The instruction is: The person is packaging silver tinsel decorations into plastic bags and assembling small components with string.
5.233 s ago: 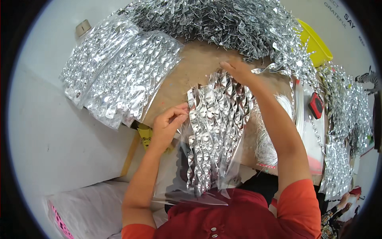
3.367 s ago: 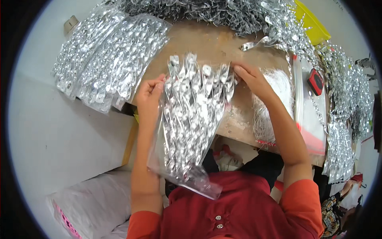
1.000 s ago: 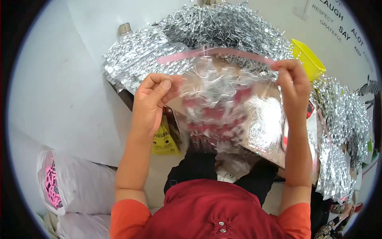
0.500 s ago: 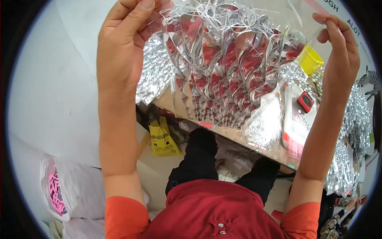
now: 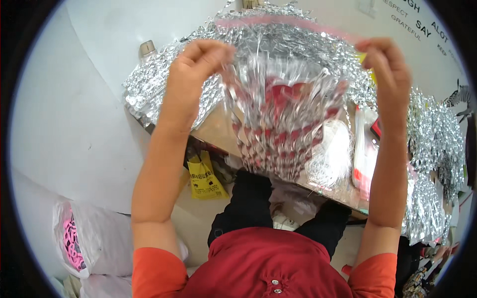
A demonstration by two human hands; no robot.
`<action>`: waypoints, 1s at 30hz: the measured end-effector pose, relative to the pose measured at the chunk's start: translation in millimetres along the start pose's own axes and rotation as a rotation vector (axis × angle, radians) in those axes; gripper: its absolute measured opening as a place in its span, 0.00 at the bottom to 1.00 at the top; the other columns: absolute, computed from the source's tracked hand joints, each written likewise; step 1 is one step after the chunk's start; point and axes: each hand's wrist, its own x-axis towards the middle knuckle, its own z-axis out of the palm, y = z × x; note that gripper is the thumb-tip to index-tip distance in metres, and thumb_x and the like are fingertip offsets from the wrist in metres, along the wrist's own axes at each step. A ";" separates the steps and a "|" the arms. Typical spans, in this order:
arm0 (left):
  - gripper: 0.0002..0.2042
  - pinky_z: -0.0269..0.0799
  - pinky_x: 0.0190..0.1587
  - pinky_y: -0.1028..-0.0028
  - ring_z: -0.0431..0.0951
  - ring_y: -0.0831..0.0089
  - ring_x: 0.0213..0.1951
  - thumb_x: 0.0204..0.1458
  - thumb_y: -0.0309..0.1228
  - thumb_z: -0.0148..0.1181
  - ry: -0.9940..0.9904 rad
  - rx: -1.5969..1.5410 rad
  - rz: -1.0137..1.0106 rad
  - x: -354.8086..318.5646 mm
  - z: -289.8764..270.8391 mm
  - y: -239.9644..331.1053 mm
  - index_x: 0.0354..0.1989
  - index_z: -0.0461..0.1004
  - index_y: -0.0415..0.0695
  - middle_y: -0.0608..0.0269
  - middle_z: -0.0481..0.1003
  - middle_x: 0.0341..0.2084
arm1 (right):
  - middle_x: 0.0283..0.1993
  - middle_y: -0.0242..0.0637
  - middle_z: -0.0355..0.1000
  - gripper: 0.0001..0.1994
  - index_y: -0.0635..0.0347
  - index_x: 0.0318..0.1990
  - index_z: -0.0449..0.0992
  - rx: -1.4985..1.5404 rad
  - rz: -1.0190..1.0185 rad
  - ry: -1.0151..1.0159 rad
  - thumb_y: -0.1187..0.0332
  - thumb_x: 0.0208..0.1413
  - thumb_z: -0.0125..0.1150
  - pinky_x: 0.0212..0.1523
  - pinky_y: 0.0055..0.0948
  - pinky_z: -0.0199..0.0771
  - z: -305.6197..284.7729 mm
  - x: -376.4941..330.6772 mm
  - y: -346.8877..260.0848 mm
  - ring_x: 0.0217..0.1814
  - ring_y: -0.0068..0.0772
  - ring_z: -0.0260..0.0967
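A clear plastic bag with a pinkish strip [image 5: 293,21] along its top is stretched between my raised hands, and motion blurs it. Shiny twisted silver strands [image 5: 283,119] hang in a bunch inside, reflecting red. My left hand [image 5: 196,67] pinches the bag near its upper left side, fingers closed. My right hand [image 5: 390,67] is closed at the upper right end, by the pink strip. Behind the bag lies a large heap of silver sequin-like strands [image 5: 164,82]. A bundle of thin white threads [image 5: 330,159] rests on the table's near side.
The brown tabletop [image 5: 213,131] ends just above my knees. To the right are a white-and-red flat packet [image 5: 360,174], a partly hidden red-and-black gadget [image 5: 375,128] and more silver strands [image 5: 432,134]. A yellow bag [image 5: 205,181] hangs below the edge; a white sack [image 5: 109,238] with pink pieces stands lower left.
Both hands have come down and inward, the left moving right and the right moving left. The bag has dropped lower, its pink strip now showing across the top.
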 end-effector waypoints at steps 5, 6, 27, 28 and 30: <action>0.06 0.67 0.42 0.76 0.73 0.78 0.36 0.52 0.30 0.55 -0.009 0.010 -0.132 7.6 2.6 -17.2 0.34 0.74 0.41 0.63 0.77 0.34 | 0.35 0.30 0.71 0.07 0.64 0.34 0.72 -0.037 0.107 -0.005 0.72 0.55 0.47 0.37 0.18 0.62 -2.3 -15.6 11.0 0.32 0.15 0.60; 0.06 0.67 0.42 0.76 0.73 0.78 0.36 0.52 0.30 0.55 0.023 0.019 -0.090 15.4 3.8 -14.4 0.34 0.74 0.41 0.64 0.77 0.34 | 0.35 0.30 0.71 0.07 0.64 0.35 0.72 0.024 0.086 0.023 0.71 0.56 0.48 0.38 0.18 0.62 -6.9 -13.8 6.9 0.33 0.16 0.60; 0.10 0.70 0.39 0.61 0.75 0.57 0.36 0.44 0.35 0.56 -0.935 0.787 0.432 8.6 183.2 -184.6 0.35 0.77 0.50 0.58 0.76 0.32 | 0.33 0.35 0.71 0.02 0.56 0.34 0.66 1.185 1.365 0.147 0.70 0.54 0.49 0.33 0.21 0.63 143.0 -242.6 26.1 0.28 0.22 0.64; 0.10 0.69 0.40 0.62 0.75 0.58 0.39 0.44 0.35 0.58 -0.888 0.718 0.483 -3.4 177.3 -181.4 0.35 0.77 0.47 0.58 0.76 0.34 | 0.34 0.35 0.71 0.02 0.56 0.34 0.66 1.195 1.407 0.063 0.70 0.55 0.50 0.33 0.21 0.64 142.8 -250.6 24.2 0.27 0.22 0.65; 0.11 0.68 0.41 0.64 0.74 0.57 0.40 0.45 0.33 0.59 -0.692 0.559 0.368 -18.7 143.6 -169.0 0.37 0.76 0.46 0.56 0.75 0.36 | 0.33 0.34 0.71 0.03 0.56 0.37 0.68 1.174 1.447 -0.119 0.69 0.57 0.51 0.33 0.21 0.65 144.3 -268.7 23.2 0.27 0.21 0.65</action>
